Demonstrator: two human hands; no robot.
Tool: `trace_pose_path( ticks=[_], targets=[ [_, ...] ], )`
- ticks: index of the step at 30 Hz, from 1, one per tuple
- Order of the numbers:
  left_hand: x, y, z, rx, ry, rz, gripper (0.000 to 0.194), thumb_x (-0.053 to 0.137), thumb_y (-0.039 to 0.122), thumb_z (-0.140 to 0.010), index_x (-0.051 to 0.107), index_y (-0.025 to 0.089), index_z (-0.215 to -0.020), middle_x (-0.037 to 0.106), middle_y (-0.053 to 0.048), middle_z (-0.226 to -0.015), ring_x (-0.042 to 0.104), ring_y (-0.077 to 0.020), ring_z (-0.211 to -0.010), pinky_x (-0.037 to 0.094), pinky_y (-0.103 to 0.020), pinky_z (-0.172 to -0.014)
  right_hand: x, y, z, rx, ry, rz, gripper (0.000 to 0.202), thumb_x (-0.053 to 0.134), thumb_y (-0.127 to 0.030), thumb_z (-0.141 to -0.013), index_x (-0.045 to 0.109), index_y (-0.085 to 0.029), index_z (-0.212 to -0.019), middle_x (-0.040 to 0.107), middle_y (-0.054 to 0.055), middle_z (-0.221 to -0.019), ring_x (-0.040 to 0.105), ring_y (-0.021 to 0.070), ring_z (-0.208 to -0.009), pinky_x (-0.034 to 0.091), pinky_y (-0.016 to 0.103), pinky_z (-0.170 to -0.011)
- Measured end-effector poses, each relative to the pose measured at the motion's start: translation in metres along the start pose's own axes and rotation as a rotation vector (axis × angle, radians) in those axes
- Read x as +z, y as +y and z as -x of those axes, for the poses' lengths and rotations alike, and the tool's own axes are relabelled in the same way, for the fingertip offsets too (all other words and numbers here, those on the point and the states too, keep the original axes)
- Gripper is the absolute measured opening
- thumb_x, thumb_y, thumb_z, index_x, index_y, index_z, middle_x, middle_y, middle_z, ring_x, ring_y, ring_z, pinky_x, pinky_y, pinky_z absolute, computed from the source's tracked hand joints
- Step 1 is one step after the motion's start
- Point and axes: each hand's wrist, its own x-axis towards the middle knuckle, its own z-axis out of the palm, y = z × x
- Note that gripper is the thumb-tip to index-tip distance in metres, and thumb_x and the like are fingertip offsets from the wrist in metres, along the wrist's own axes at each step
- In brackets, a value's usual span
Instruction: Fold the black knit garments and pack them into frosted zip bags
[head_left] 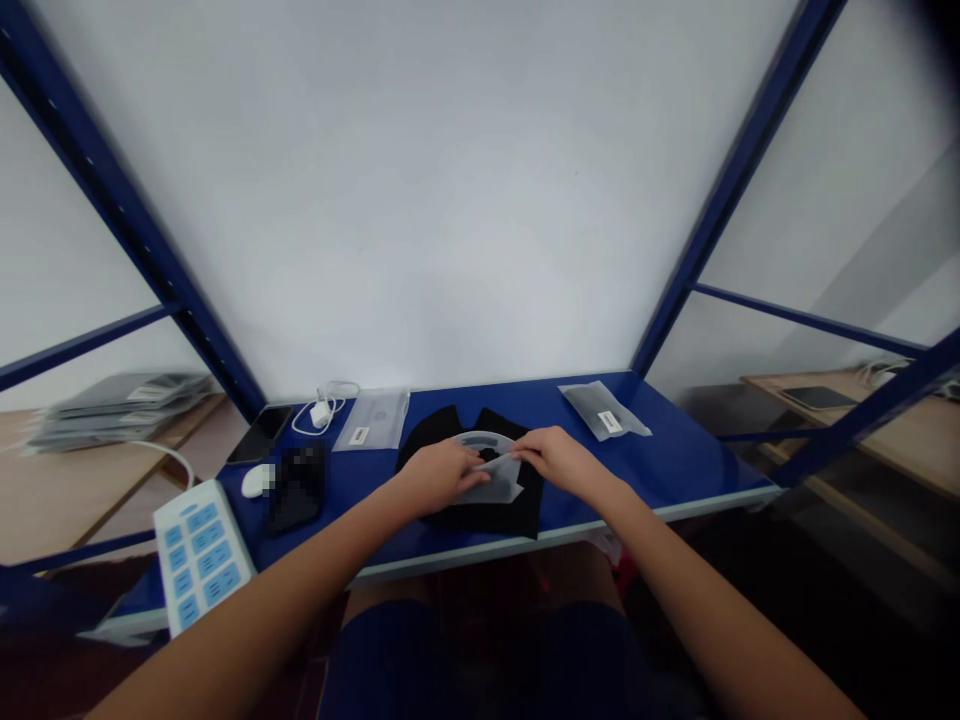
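the translucent plastic piece [491, 490] lies between the two hands, on top of the black cloth [529, 500] near the desk's [660, 465] front edge. it is to the right of the left hand [441, 473] and to the left of the right hand [556, 460]; both touch it, so neither is nearer. its long axis seems to run side to side (the fingers hide some of its outline). the right grip looks closed, fingertips pinched together on the piece's upper right edge. the left hand rests on its left part; whether that grip pinches it, i cannot tell.
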Motion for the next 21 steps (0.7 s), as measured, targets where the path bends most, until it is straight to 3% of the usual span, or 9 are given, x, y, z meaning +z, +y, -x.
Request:
trace_pose_path(
  ticks=[2, 5, 7, 9, 11, 13, 16, 19, 21],
  targets=[
    [-0.004, -0.006, 0.007, 0.003, -0.02, -0.061, 0.026, 0.066, 0.043, -0.086, 0.072, 0.027, -0.105, 0.073, -0.007, -0.105, 0.065, -0.0271, -0.099, 0.048, -0.037, -0.089, 0.002, 0.009, 0.002, 0.006, 0.017, -0.059, 0.022, 0.053, -0.021, -0.092, 0.075, -0.023, -0.098, 0.075, 0.005, -0.102, 0.068, 0.0209, -0.096, 0.047, 0.032, -0.091],
    [-0.009, -0.013, 0.023, 0.104, -0.001, -0.13, 0.036, 0.059, 0.033, -0.092, 0.061, 0.026, -0.126, 0.066, -0.008, -0.125, 0.06, -0.0262, -0.114, 0.046, -0.039, -0.097, 0.008, 0.016, 0.007, 0.076, 0.114, -0.156, 0.03, 0.053, -0.023, -0.092, 0.066, -0.024, -0.119, 0.075, 0.004, -0.098, 0.069, 0.0191, -0.091, 0.05, 0.032, -0.088],
    [-0.011, -0.017, 0.034, 0.187, 0.065, -0.139, 0.034, 0.051, 0.029, -0.096, 0.059, 0.027, -0.13, 0.064, -0.007, -0.128, 0.057, -0.0237, -0.119, 0.044, -0.039, -0.102, 0.012, 0.017, 0.01, 0.122, 0.16, -0.198, 0.037, 0.052, -0.022, -0.092, 0.059, -0.023, -0.129, 0.075, 0.004, -0.098, 0.069, 0.0188, -0.089, 0.051, 0.033, -0.087],
    [-0.011, -0.023, 0.043, 0.186, 0.166, -0.147, 0.035, 0.056, 0.034, -0.094, 0.06, 0.028, -0.128, 0.064, -0.006, -0.129, 0.052, -0.0258, -0.125, 0.039, -0.045, -0.107, 0.014, 0.016, 0.011, 0.122, 0.171, -0.206, 0.034, 0.051, -0.024, -0.093, 0.064, -0.023, -0.124, 0.074, 0.006, -0.104, 0.069, 0.0204, -0.095, 0.05, 0.035, -0.09],
    [-0.006, -0.031, 0.05, 0.087, 0.269, -0.098, 0.047, 0.069, 0.041, -0.085, 0.059, 0.029, -0.129, 0.06, -0.008, -0.134, 0.047, -0.0299, -0.129, 0.036, -0.051, -0.11, 0.014, 0.015, 0.01, 0.109, 0.183, -0.192, 0.028, 0.052, -0.027, -0.092, 0.07, -0.024, -0.114, 0.074, 0.006, -0.109, 0.067, 0.0224, -0.101, 0.049, 0.036, -0.094],
    [0.003, -0.041, 0.053, -0.069, 0.332, 0.08, 0.056, 0.074, 0.044, -0.08, 0.057, 0.027, -0.131, 0.063, -0.009, -0.128, 0.055, -0.0289, -0.121, 0.042, -0.048, -0.105, 0.013, 0.014, 0.008, 0.115, 0.199, -0.178, 0.027, 0.054, -0.028, -0.092, 0.072, -0.024, -0.111, 0.074, 0.006, -0.107, 0.067, 0.0226, -0.1, 0.049, 0.036, -0.092],
    [0.021, -0.05, 0.053, -0.286, 0.393, 0.4, 0.039, 0.068, 0.045, -0.084, 0.066, 0.02, -0.114, 0.073, -0.006, -0.096, 0.068, -0.0217, -0.09, 0.054, -0.036, -0.085, 0.011, 0.013, 0.005, 0.154, 0.186, -0.17, 0.025, 0.055, -0.028, -0.09, 0.072, -0.023, -0.107, 0.074, 0.004, -0.092, 0.067, 0.0198, -0.086, 0.05, 0.032, -0.083],
    [0.032, -0.048, 0.049, -0.337, 0.507, 0.53, 0.029, 0.066, 0.047, -0.084, 0.07, 0.018, -0.089, 0.072, -0.006, -0.096, 0.068, -0.0204, -0.089, 0.054, -0.03, -0.08, 0.009, 0.012, 0.002, 0.194, 0.15, -0.178, 0.019, 0.055, -0.026, -0.089, 0.07, -0.021, -0.098, 0.072, 0.002, -0.081, 0.064, 0.0173, -0.074, 0.048, 0.029, -0.074],
    [0.032, -0.043, 0.047, -0.33, 0.565, 0.531, 0.029, 0.063, 0.047, -0.085, 0.069, 0.019, -0.086, 0.072, -0.006, -0.102, 0.067, -0.0199, -0.092, 0.053, -0.028, -0.082, 0.007, 0.011, 0.001, 0.196, 0.126, -0.175, 0.017, 0.053, -0.025, -0.089, 0.069, -0.02, -0.094, 0.071, 0.001, -0.079, 0.063, 0.0163, -0.071, 0.047, 0.027, -0.071]
  ],
)
